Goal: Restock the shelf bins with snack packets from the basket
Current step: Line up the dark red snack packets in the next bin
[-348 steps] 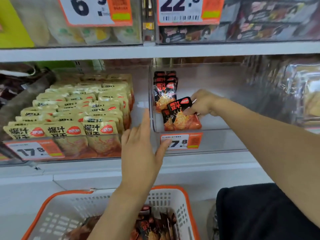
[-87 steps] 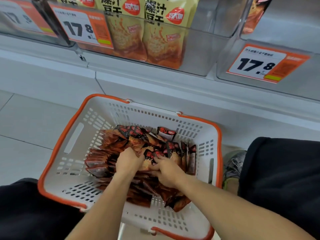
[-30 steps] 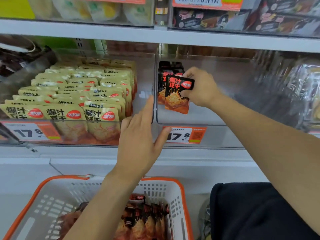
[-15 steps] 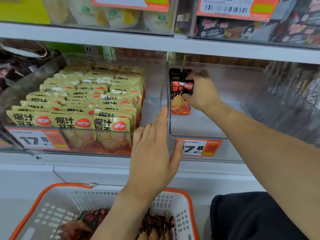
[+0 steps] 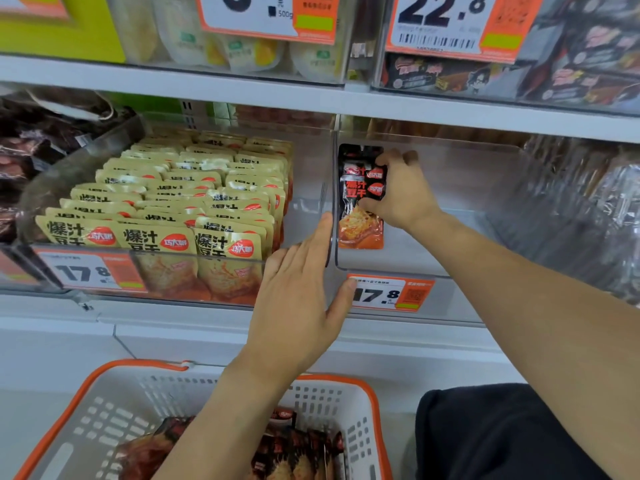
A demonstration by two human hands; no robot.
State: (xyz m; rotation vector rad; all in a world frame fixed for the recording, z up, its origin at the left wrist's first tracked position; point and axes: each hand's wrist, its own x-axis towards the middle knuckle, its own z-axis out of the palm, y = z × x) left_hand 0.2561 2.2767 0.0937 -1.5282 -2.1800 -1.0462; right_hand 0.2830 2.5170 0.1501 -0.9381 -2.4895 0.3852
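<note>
My right hand [image 5: 401,192] reaches into the clear shelf bin [image 5: 450,237] and grips the black-and-orange snack packets [image 5: 360,223], which stand upright against the bin's left wall. My left hand [image 5: 298,299] is flat with straight fingers against the front of the divider between the two bins, thumb by the 17.8 price tag [image 5: 391,294]. Below, the white basket with an orange rim [image 5: 104,403] holds more dark red packets [image 5: 287,452].
The bin to the left is packed with rows of beige packets [image 5: 180,202]. Upper shelf bins carry price tags 22.8 [image 5: 446,22] and other goods. Wrapped goods [image 5: 588,209] fill the bin at right. My dark-clothed knee [image 5: 502,434] is at lower right.
The view has drawn closer to the shelf. My right hand has pushed the packets back upright against the row at the bin's left wall. My left hand stays on the divider front.
</note>
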